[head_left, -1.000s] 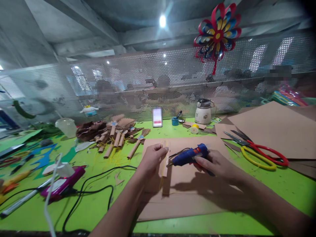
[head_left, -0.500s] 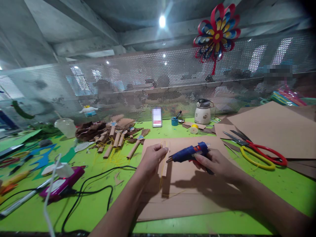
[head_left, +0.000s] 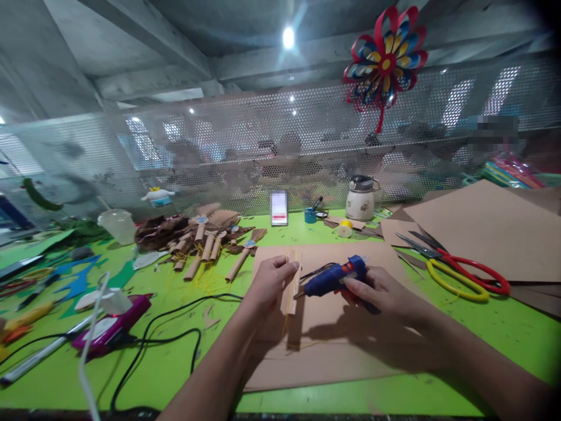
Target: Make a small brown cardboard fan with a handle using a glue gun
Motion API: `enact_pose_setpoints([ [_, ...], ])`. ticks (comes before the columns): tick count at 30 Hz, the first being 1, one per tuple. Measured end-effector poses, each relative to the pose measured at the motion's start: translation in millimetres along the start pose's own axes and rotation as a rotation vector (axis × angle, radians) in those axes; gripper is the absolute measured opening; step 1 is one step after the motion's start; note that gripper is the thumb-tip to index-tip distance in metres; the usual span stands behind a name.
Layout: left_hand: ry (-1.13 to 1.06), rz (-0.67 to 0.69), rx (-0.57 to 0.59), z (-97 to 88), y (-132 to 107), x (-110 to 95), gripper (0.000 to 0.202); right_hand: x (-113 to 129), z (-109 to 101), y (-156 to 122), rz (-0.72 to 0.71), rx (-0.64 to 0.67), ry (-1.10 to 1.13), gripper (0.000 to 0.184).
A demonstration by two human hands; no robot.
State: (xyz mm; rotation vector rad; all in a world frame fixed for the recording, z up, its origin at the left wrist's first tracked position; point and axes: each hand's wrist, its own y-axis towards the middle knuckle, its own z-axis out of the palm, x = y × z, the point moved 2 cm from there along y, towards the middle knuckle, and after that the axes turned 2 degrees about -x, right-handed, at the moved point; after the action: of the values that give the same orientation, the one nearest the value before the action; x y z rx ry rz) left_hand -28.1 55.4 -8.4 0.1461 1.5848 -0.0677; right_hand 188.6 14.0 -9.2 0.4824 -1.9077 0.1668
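My left hand is closed on a narrow upright strip of brown cardboard with a yellow thread running down it. My right hand grips a blue glue gun, whose nozzle points left and sits close against the strip's right edge. Both hands hover over a large brown cardboard sheet lying on the green table.
Red and yellow scissors lie on more cardboard at the right. A pile of brown paper rolls, a pink glue gun with black cables, a phone and a white jar stand around. A perforated metal screen backs the table.
The glue gun dipped slightly, its nozzle now lower and nearer the strip. My left hand holds the strip in the same place.
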Motion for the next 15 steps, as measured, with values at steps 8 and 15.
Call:
enact_pose_setpoints([
  [8, -0.004, 0.000, -0.010, -2.0, 1.2, -0.7, 0.033, -5.0, 3.6, -1.0, -0.020, 0.089, 0.020, 0.048],
  [15, -0.008, -0.028, -0.025, -0.1, -0.3, -2.3, 0.034, -8.0, -0.2, -1.9, -0.005, 0.051, 0.056, 0.047],
])
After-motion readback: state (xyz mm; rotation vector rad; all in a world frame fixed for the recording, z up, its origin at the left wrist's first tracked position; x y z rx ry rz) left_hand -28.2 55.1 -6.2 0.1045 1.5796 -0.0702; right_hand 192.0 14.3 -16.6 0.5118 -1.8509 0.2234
